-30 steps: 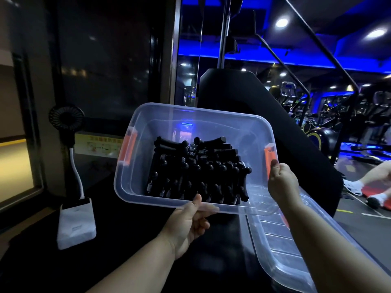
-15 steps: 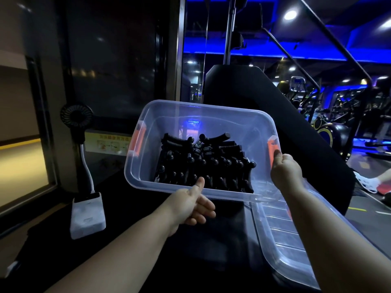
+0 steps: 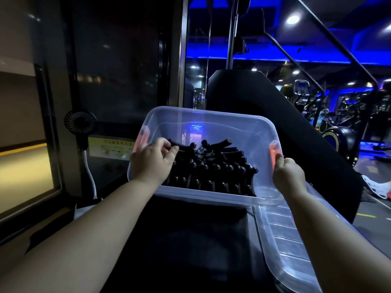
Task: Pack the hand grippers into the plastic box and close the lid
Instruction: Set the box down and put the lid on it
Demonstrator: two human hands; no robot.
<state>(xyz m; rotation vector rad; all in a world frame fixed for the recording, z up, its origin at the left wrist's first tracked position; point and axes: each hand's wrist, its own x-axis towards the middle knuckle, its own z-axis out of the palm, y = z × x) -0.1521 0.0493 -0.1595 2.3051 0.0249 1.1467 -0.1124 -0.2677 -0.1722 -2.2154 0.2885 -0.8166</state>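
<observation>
Clear plastic box (image 3: 211, 121), black hand grippers (image 3: 213, 168) piled inside, left hand (image 3: 152, 163) curled round one at nine o'clock, right hand (image 3: 288, 176) gripping the rim at three o'clock, lid (image 3: 285, 240) lying at five o'clock

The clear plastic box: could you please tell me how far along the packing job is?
Done: a pile of black hand grippers lies inside the clear plastic box. In hand: the left hand reaches in and grips one at the pile's left, while the right hand holds the box's right rim by the orange latch. Left: the clear plastic lid lies off at lower right, not yet fitted or latched.
</observation>
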